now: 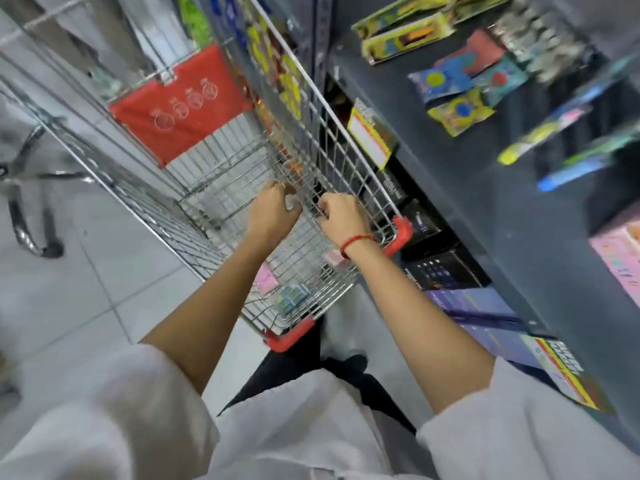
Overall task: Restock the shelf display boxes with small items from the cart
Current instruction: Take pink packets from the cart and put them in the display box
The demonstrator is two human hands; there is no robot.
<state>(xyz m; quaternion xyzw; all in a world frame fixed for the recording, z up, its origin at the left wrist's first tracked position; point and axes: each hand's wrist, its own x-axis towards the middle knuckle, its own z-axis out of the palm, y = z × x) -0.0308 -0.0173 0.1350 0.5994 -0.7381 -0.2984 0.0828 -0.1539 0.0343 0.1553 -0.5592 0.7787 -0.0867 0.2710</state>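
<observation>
i reach both arms down into the cart [349, 140], left hand [273, 211] and right hand [341, 216] curled shut, on what i cannot tell, gathering small items [292, 296] from its floor because the shelf [485, 188] stands just beside it.

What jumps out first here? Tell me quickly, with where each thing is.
The wire cart fills the middle, with its red flap at the far end. Both hands, left hand and right hand, reach down into it, curled. Bright packets lie on the dark shelf at right.
</observation>
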